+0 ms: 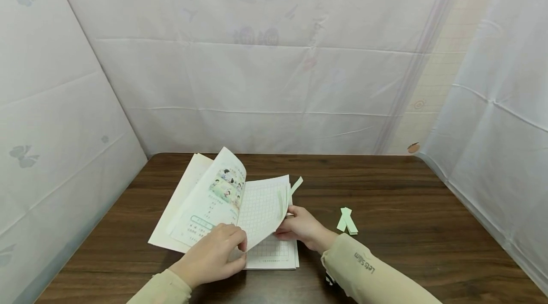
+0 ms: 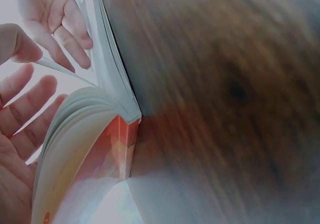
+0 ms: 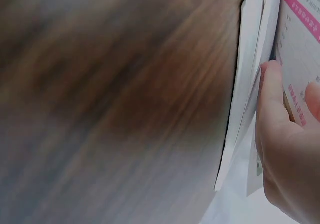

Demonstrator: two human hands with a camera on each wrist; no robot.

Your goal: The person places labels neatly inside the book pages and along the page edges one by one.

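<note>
An open book (image 1: 261,199) lies on the table, a picture page (image 1: 227,190) standing up at its left side. A gridded page curves up off the right half. My left hand (image 1: 216,254) is at the book's lower middle, pinching that page's lower corner between thumb and fingers. My right hand (image 1: 306,228) reaches under the raised page's right edge; in the right wrist view its fingers (image 3: 274,92) lie straight along the paper. Just above the right hand, a pale green paper strip (image 1: 296,185) sticks out past the book's edge.
Two or more pale green strips (image 1: 347,222) lie crossed on the dark wooden table (image 1: 406,199), right of the book. White cloth (image 1: 265,80) hangs behind the table and along both sides. The book's red spine (image 2: 127,144) shows in the left wrist view.
</note>
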